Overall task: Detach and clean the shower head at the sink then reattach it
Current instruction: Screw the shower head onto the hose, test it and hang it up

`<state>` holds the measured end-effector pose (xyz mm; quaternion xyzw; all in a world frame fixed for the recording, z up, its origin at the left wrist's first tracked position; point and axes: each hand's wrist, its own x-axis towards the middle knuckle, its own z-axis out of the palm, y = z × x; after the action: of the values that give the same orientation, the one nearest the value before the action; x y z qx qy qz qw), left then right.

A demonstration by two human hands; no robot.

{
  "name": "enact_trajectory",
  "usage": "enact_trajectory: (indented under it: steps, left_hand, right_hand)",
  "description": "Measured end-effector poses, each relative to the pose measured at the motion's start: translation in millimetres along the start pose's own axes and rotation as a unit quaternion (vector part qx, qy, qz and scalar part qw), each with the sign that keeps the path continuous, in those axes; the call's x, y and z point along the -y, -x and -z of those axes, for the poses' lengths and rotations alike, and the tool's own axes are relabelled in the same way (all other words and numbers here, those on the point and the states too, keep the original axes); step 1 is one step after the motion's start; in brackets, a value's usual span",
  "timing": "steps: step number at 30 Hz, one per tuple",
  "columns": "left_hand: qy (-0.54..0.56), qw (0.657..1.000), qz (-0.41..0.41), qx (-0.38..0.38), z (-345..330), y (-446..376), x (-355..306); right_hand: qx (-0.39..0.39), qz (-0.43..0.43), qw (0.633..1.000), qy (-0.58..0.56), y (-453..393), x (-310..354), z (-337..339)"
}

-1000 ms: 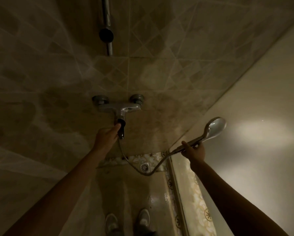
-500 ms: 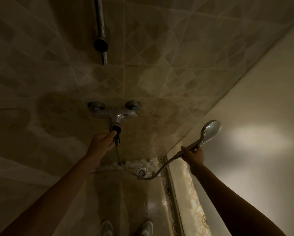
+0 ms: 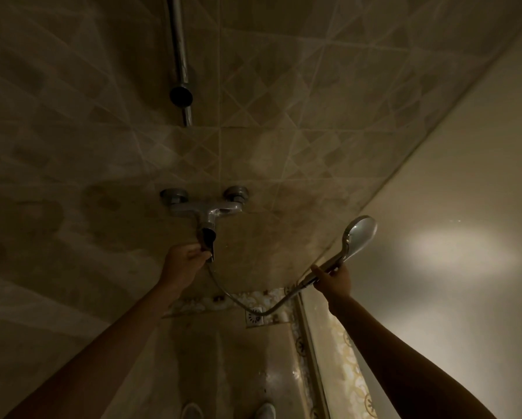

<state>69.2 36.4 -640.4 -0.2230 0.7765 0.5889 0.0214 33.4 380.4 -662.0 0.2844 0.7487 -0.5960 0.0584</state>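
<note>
Dim light, head view looking down a tiled wall (image 3: 284, 131) toward the floor.

Shower head (image 3: 359, 237): off its mount, held in the air at about 3 o'clock from the mixer tap (image 3: 207, 208), well apart from it. Oval face catches the light; chrome handle slopes down toward 8 o'clock into the right hand (image 3: 334, 279). Right hand's fingers curled round the handle, thumb on top, a firm grasp.

Hose (image 3: 238, 300): runs from the base of the handle, sags in a loop low over the floor, then climbs to the underside of the tap outlet. It hangs in front of the floor drain (image 3: 254, 318) at its lowest point; contact with the floor cannot be told.

Left hand (image 3: 184, 264): raised to just below the tap, at 6 o'clock from it. Fingers curled and pinching the dark hose fitting (image 3: 207, 241) under the outlet. The exact contact is partly hidden by the fitting and the poor light.

Slide rail (image 3: 179, 62): vertical chrome bar on the wall at 12 o'clock from the tap, with a dark round holder (image 3: 180, 95) near its lower end.

Right side: pale frosted panel (image 3: 435, 252) with a bright patch of light. Patterned border tiles run along its base. Two light shoes (image 3: 265, 411) at the bottom edge, at 6 o'clock.
</note>
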Motion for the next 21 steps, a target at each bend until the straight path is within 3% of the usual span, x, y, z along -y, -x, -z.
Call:
enact_trajectory:
  steps: [21]
  left_hand:
    - [-0.016, 1.0, -0.011, -0.013, -6, 6, -4]
  right_hand:
    - [0.026, -0.009, 1.0, 0.002, 13, -15, 8]
